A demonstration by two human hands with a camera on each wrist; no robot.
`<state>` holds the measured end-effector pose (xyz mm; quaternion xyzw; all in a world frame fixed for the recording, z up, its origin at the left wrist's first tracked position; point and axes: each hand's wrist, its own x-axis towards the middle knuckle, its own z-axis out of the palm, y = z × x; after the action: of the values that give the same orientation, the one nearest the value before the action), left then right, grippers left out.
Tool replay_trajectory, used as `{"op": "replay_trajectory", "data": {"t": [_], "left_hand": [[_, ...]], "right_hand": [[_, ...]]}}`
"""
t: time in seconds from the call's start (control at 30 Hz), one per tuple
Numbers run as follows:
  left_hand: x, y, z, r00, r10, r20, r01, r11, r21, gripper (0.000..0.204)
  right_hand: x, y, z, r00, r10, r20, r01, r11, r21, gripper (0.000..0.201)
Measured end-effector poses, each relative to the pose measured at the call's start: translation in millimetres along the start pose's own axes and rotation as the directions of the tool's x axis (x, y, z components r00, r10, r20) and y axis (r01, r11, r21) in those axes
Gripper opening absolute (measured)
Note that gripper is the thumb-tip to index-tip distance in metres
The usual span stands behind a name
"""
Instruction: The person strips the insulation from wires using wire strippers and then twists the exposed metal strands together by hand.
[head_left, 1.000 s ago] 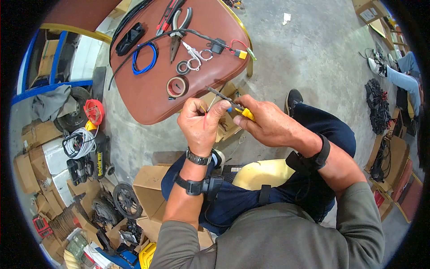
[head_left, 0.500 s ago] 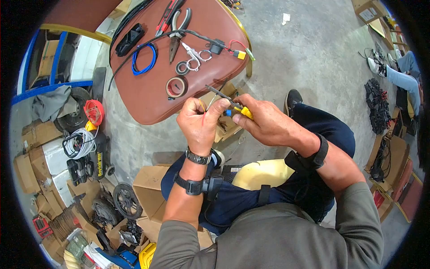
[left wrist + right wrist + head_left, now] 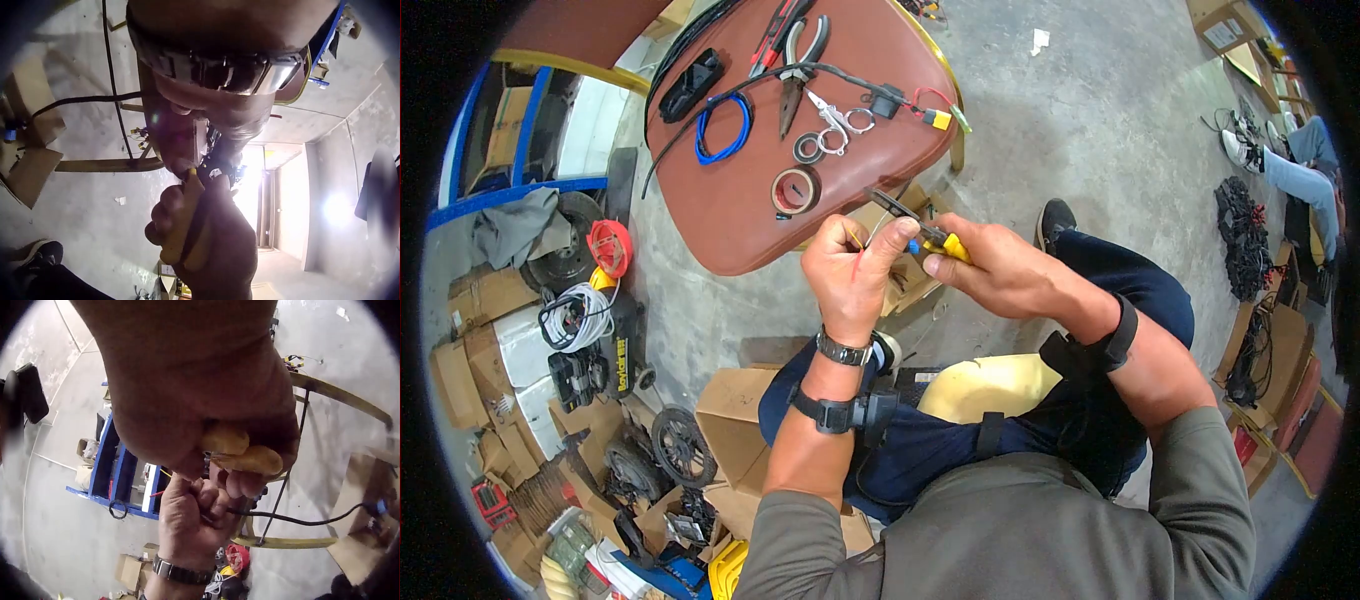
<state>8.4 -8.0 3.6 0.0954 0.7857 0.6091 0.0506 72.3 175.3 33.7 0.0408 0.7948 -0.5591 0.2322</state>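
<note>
In the head view my left hand pinches a bundle of thin wires between thumb and fingers. A yellow wire and a red wire stick out of the grip. My right hand grips pliers with yellow handles, whose dark flat jaws lie close beside the left thumb and overlap the wires there. The right wrist view shows the two handle ends inside the curled fingers. A black cable runs from the left hand down to a blue connector.
A brown chair seat carries long-nose pliers, folding scissors, a tape roll, a blue wire coil and a black cable with a yellow connector. A cardboard box stands by the left knee.
The pliers have turned slightly and shifted a little at the left thumb, with the right hand moving along. The left hand keeps its pinch on the wires and has moved slightly right.
</note>
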Motion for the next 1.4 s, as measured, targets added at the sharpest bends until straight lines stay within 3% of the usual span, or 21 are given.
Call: {"op": "replay_trajectory", "data": {"t": [0.1, 0.2, 0.4, 0.7, 0.8, 1.1, 1.2, 1.4], "left_hand": [[0, -3, 1, 0.999, -0.007, 0.037, 0.01, 0.996, -0.083, 0.043], [-1, -1, 1, 0.998, -0.048, 0.042, 0.054, 0.985, -0.162, 0.037], [-5, 6, 4, 0.995, -0.06, 0.076, 0.073, 0.98, -0.184, 0.017], [-5, 0, 3, 0.994, -0.042, 0.098, 0.056, 0.988, -0.143, 0.018], [-5, 5, 1, 0.987, -0.097, 0.128, 0.117, 0.981, -0.153, 0.017], [-6, -7, -3, 0.99, -0.044, 0.134, 0.055, 0.995, -0.08, 0.016], [-10, -4, -5, 0.987, -0.055, 0.148, 0.07, 0.992, -0.101, 0.015], [-14, -15, -12, 0.987, -0.055, 0.153, 0.067, 0.995, -0.07, 0.015]], "right_hand": [[1, 4, -3, 0.996, 0.031, 0.083, -0.041, 0.991, 0.124, 0.042], [2, 4, -4, 0.996, 0.037, 0.085, -0.048, 0.99, 0.133, 0.041], [1, 7, -5, 0.999, -0.028, -0.044, 0.023, 0.992, -0.121, 0.043], [0, 14, -1, 0.983, -0.149, -0.102, 0.123, 0.965, -0.23, 0.045], [0, 13, -2, 0.987, -0.141, -0.072, 0.122, 0.967, -0.222, 0.047], [-1, 15, -1, 0.989, -0.129, -0.065, 0.107, 0.957, -0.271, 0.045], [-3, 11, -2, 0.999, -0.051, -0.014, 0.045, 0.961, -0.274, 0.043], [-3, 15, 4, 0.995, -0.097, -0.03, 0.087, 0.963, -0.254, 0.044]]}}
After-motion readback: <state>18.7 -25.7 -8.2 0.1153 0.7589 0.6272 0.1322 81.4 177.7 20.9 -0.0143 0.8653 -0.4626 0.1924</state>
